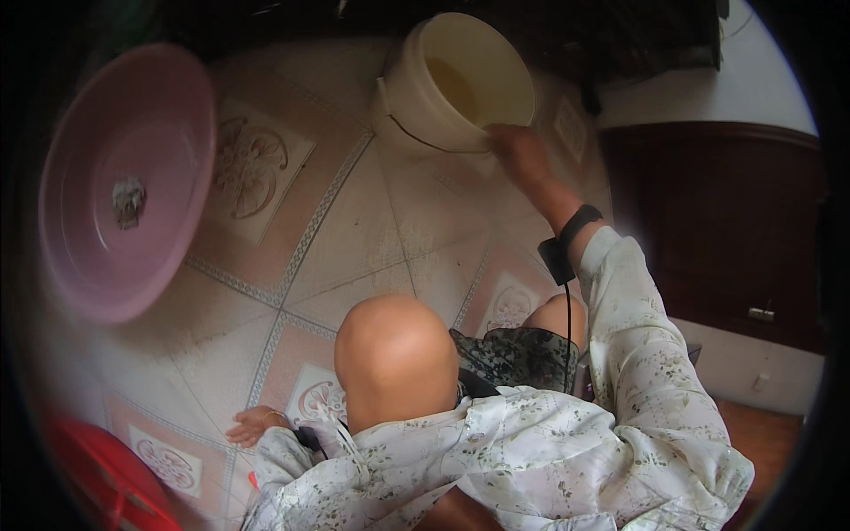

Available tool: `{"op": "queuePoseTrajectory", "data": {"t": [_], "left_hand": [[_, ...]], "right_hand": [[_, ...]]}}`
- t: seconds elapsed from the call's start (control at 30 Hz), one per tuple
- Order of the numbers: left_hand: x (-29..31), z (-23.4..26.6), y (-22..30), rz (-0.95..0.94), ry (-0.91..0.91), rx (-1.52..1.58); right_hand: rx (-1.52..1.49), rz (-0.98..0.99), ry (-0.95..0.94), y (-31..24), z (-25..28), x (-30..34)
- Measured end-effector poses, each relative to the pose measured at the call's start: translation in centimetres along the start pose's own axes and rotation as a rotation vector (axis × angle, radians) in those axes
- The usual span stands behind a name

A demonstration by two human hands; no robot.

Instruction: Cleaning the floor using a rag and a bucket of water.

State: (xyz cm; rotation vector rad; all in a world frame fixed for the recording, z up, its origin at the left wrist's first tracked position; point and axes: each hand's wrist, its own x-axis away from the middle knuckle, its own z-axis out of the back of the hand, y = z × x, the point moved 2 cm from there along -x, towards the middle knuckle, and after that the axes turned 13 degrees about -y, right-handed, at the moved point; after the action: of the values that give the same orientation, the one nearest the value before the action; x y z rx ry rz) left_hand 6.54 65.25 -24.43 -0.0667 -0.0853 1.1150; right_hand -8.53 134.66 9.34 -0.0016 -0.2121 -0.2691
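A white bucket (409,93) with a thin wire handle stands tilted on the tiles at the far middle, some yellowish liquid (453,88) in it. At its near right rim, my right hand (518,152) has its fingers closed over the edge. My left hand (254,427) is low at the left, beside my knee and above the floor, its fingers stretched out and holding nothing. To the far left is a large pink basin (168,97), with a small crumpled grey-white thing (128,202) inside; its kind is unclear.
A red plastic object (106,469), partly cut off, is at the lower left. Patterned tiles (345,230) cover the floor. A dark brown wooden panel (708,221) stands on the right, and dark furniture (646,40) at the back. My bare knee (394,354) rises in the middle.
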Motion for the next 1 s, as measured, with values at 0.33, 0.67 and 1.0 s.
{"op": "queuePoseTrajectory", "data": {"t": [0.33, 0.67, 1.0], "left_hand": [[-3.0, 4.5, 3.3, 0.201, -0.400, -0.132], [20.4, 25.2, 38.5, -1.354, -1.348, 0.696], [39.0, 29.7, 54.1, -1.129, -1.890, 0.456]], "right_hand": [[-0.196, 0.202, 0.159, 2.6, -0.5, 0.4], [-0.263, 0.108, 0.050, 3.3, -0.1, 0.5], [-0.568, -0.037, 0.218, 5.0, -0.8, -0.8]]}}
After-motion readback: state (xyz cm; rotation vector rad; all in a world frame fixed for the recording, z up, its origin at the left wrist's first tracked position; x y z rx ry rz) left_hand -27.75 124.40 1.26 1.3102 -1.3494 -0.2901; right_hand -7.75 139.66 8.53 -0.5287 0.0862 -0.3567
